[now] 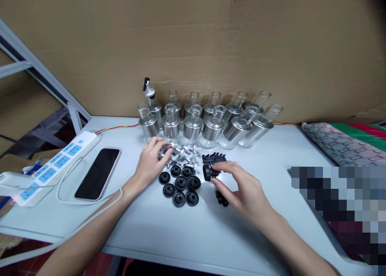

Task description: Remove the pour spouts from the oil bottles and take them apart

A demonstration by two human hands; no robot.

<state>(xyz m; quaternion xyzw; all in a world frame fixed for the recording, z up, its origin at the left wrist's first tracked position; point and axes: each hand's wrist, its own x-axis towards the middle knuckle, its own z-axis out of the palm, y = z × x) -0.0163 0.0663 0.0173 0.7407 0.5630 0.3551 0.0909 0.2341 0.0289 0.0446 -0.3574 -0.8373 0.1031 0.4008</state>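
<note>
My right hand (247,187) pinches a round black plastic stopper (207,172) between thumb and fingers, held above the table. Beside it lie a stack of black lever pieces (214,158) and some small black parts (222,199), partly covered by the hand. My left hand (152,157) is at the pile of silver spout parts (183,155), with thumb and index finger closed about one of them; its fingertips partly hide the piece. Several black ring-shaped stoppers (181,183) lie flat in a cluster between the hands.
Two rows of glass bottles with steel sleeves (193,127) stand behind the parts; one at back left carries a pourer (149,91). To the left are a phone (98,173), a white cable (60,187) and a power strip (60,165). A patterned bundle (337,143) lies right.
</note>
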